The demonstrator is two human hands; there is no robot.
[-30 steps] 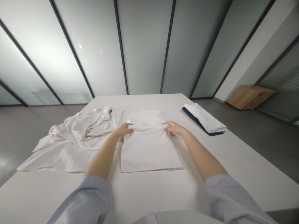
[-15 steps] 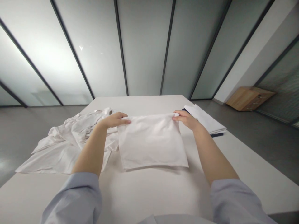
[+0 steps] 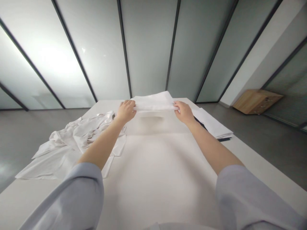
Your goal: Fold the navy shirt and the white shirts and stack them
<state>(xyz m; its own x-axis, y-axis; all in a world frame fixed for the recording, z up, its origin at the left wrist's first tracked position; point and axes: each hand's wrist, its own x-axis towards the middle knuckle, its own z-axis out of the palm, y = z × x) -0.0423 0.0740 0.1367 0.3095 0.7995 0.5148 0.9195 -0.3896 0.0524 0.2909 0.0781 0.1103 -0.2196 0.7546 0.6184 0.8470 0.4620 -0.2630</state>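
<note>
A folded white cloth (image 3: pixel 153 101) is stretched level between my two hands, raised over the far part of the table, with a shadow beneath it. My left hand (image 3: pixel 126 111) grips its left near corner, fingers curled over the edge. On the other side, my right hand (image 3: pixel 183 111) pinches the right near corner between thumb and fingers. The far edge of the cloth fans up and away from me. Whether it is a garment or a plain piece of fabric, I cannot tell.
Rumpled white cloths (image 3: pixel 72 140) are heaped on the left of the white table (image 3: pixel 155 185). A neat stack of folded white cloth (image 3: pixel 213 123) lies at the right edge, with something dark under it. Frosted panels (image 3: pixel 148 48) stand behind; a wooden cabinet (image 3: pixel 256 100) is on the floor at right.
Both hands have lifted the cloth and moved it away from me. It hung towards me before; now it extends away beyond my hands. The heap and the stack have stayed put.
</note>
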